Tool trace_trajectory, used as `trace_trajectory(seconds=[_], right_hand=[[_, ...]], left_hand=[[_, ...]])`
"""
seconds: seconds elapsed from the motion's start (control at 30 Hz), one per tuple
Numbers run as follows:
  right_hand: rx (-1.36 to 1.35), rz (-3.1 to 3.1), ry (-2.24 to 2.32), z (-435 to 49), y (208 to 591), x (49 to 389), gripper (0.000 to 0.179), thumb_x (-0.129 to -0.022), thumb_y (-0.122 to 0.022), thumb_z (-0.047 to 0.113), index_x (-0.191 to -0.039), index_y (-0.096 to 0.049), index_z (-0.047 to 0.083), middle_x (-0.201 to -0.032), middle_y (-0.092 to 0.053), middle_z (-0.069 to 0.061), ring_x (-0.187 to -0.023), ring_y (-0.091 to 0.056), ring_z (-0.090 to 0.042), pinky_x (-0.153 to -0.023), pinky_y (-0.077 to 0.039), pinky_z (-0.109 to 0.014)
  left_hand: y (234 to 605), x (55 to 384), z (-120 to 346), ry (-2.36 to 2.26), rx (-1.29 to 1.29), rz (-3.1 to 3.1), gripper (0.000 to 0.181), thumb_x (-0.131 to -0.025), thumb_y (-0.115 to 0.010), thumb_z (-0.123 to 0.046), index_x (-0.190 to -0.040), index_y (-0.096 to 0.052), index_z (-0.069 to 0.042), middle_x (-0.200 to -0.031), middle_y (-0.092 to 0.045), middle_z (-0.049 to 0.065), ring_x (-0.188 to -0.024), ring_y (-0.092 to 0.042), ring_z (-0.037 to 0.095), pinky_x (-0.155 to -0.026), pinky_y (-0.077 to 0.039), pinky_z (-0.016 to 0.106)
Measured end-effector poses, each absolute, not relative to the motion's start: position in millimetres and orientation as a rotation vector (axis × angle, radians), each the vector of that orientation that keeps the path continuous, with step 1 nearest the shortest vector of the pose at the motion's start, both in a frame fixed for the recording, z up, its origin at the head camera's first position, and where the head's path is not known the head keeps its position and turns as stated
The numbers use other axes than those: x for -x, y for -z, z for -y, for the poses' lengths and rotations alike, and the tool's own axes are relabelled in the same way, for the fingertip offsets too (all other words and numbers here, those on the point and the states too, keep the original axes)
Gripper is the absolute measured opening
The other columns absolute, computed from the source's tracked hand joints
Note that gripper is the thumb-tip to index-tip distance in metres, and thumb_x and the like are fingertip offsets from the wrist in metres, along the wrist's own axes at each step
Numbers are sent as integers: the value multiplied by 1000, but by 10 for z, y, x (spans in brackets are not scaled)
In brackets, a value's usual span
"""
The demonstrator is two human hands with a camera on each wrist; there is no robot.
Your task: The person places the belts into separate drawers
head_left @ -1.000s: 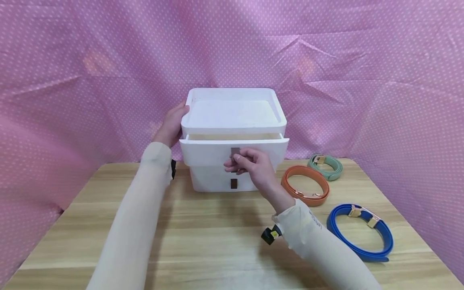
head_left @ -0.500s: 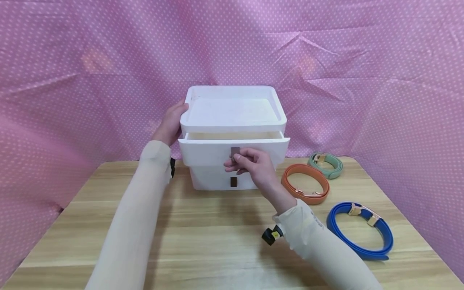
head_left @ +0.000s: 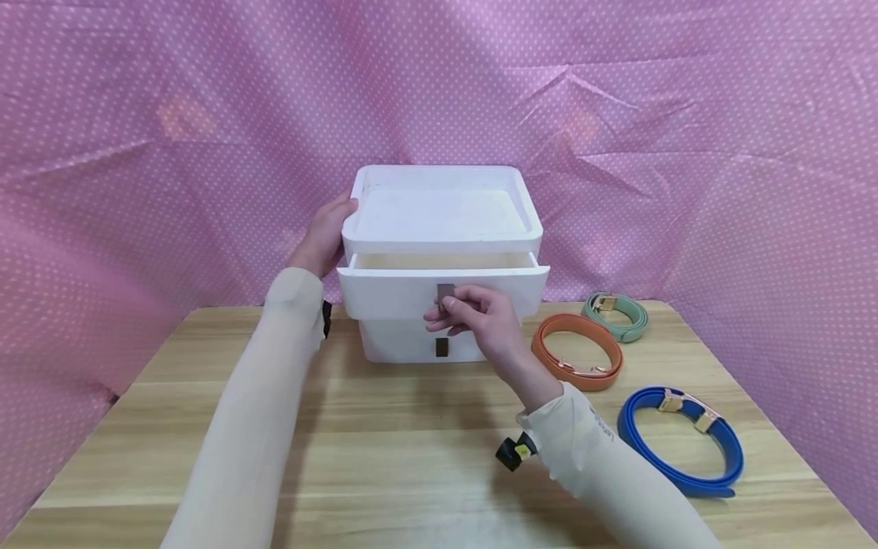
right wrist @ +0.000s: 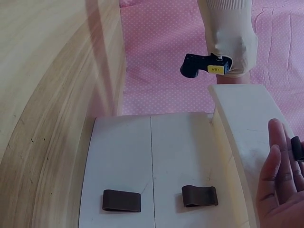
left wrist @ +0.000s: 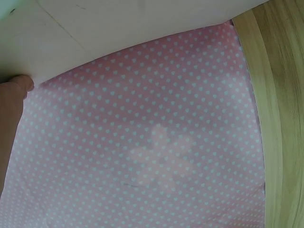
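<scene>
A white drawer cabinet [head_left: 442, 210] stands at the back of the table, its top drawer [head_left: 384, 293] pulled partly out. My right hand [head_left: 487, 316] pinches the brown pull tab [head_left: 445, 293] on that drawer's front. In the right wrist view the hand [right wrist: 282, 185] is at the right edge, with the dark tab [right wrist: 297, 148] at its fingers. Two more brown tabs, a nearer one [right wrist: 199, 195] and a lower one [right wrist: 121, 201], sit on the closed drawer fronts. My left hand [head_left: 325, 236] rests against the cabinet's left side, fingertips at the top rim; part of it is hidden.
On the right of the wooden table [head_left: 384, 457] lie three coiled belts: a green belt [head_left: 634, 316] at the back, an orange belt [head_left: 542, 347] beside the cabinet and a blue belt [head_left: 634, 435] nearer the front. Pink dotted cloth [head_left: 274, 91] hangs behind and at both sides.
The top drawer has slid slightly further out towards me, with my right hand still on its tab. The left hand stays against the cabinet's side. The belts have not moved.
</scene>
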State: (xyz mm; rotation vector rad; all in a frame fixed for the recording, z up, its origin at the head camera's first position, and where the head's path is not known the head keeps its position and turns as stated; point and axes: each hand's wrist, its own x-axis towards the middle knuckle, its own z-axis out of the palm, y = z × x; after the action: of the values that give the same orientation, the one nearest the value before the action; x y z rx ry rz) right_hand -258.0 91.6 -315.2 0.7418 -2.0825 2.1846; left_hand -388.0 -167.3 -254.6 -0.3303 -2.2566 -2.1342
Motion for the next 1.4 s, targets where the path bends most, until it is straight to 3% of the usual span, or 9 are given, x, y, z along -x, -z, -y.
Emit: trace_trajectory(seconds=[0.33,0.57,0.8,1.13,1.4], right_hand=[[-741,2078,-2175,-912,3155,2553,22,-99,-57,12,-106,-65,-8,-93,-73,-17,-84,-72,-31,-74,-55,-50],[-744,2065,-2164,-906,3143,2557,22,-99,-57,12,-105,-65,-8,-92,-73,-17,-82,-72,-30,-69,-56,-39],[-746,2075,-2142,-898,3169,2545,21,-99,-57,11,-104,-65,-8,-91,-73,-16,-82,-72,-31,-71,-56,-45],[-738,2078,-2145,-881,3196,2504,20,-99,-57,10,-104,-65,-7,-91,-73,-17,-82,-72,-31,-68,-55,-35],[-723,2091,-2144,-900,3182,2490,21,-99,-56,10,-105,-64,-8,-92,-73,-18,-83,-72,-31,-70,-55,-34]], left_hand=[[2528,3872,1686,2130,343,2276,53,-106,-35,-41,-156,-25,-30,-155,-35,0,-138,-36,21,-113,-31,42],[2518,3887,1702,2101,361,2293,54,-106,-34,-42,-157,-24,-30,-157,-33,-2,-140,-34,20,-114,-30,41],[2533,3884,1711,2124,344,2282,53,-106,-35,-41,-157,-25,-30,-155,-36,-1,-138,-37,20,-113,-32,41],[2582,3886,1714,2175,375,2227,54,-106,-36,-39,-157,-24,-28,-157,-33,1,-138,-37,22,-112,-33,41],[2573,3896,1690,2166,372,2233,53,-106,-36,-39,-157,-25,-28,-157,-31,-2,-140,-34,19,-114,-29,40]])
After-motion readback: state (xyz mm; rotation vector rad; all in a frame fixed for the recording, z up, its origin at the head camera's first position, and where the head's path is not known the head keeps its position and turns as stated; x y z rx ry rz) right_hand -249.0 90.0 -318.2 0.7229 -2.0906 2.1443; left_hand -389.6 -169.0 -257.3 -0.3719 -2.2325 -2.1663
